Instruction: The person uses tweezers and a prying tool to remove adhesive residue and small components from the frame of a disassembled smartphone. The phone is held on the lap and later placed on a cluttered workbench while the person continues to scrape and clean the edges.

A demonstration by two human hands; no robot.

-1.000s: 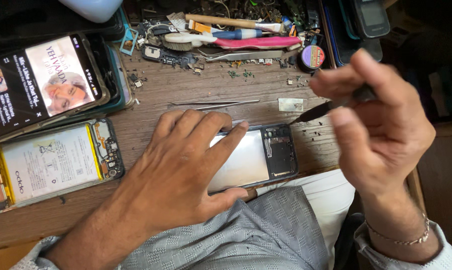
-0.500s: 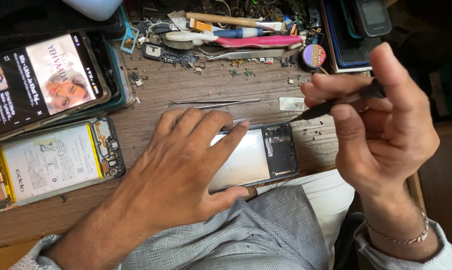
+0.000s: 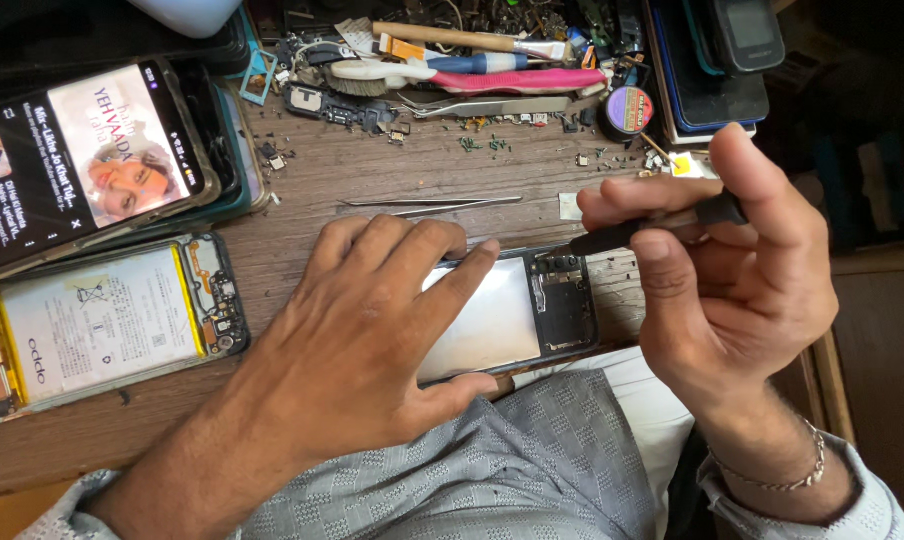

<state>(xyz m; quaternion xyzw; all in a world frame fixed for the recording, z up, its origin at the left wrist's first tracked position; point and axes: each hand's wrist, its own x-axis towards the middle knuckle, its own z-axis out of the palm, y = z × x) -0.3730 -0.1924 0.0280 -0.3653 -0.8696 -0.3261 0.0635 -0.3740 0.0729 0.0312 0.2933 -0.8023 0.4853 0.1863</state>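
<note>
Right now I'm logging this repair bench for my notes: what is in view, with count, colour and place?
opened phone: one, silver plate and black frame, front edge, under the left hand
screwdriver: one, black, in the right hand, tip at the phone's top corner
tweezers: one, metal, behind the phone
phone with battery showing: one, white and yellow, left
lit phone: one, black, far left
brush: one, pink handle, back clutter
small round tin: one, purple, back right
wooden bench: one, brown
left hand: flat on the phone
right hand: gripping the screwdriver
</note>
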